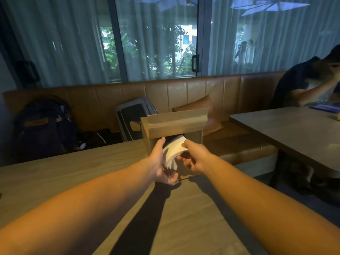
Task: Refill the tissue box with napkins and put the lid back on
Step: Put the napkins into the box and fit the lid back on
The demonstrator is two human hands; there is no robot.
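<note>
A brown cardboard box (173,129) stands at the far edge of the wooden table (55,173), its flaps raised and its near side open. A bent stack of white napkins (174,150) is held in front of that opening. My left hand (161,162) cups the stack from the left and below, thumb up against the box. My right hand (193,157) pinches the top right edge of the napkins. I see no tissue box or lid; the box's inside is dark.
Behind the table runs a tan leather bench (202,89) with a dark backpack (42,126), a grey bag (134,116) and a cushion (207,107). A second table (287,133) stands at the right, where a seated person (309,83) leans on it.
</note>
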